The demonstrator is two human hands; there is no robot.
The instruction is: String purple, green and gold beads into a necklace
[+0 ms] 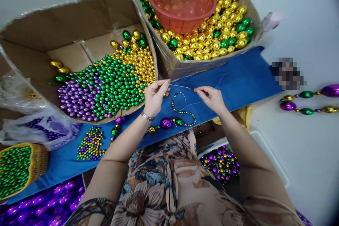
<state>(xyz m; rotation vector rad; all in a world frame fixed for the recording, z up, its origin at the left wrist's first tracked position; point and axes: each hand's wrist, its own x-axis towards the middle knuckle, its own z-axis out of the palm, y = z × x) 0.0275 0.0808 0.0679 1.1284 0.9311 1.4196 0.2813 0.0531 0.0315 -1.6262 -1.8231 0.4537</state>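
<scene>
My left hand (155, 97) is closed in a pinch on a thin pale string (180, 85), whose tip points toward my other hand. A gold bead (166, 94) shows just under its fingertips; whether the fingers hold it I cannot tell. In a pinch between thumb and finger, my right hand (212, 99) has a small gold bead (195, 90), a little apart from the string's tip. Below both hands a strand of beads (195, 118) curves over the blue cloth (238, 77), small beads at one end and larger purple, green and gold ones at the other.
Behind stand a cardboard box (79, 14) of sorted beads and another box (177, 69) of large gold and green beads with a red basket (182, 24) on top. Left lie a loose bead pile (91, 143) and a yellow basket (39, 157). A finished-looking bead string (306, 111) is at right.
</scene>
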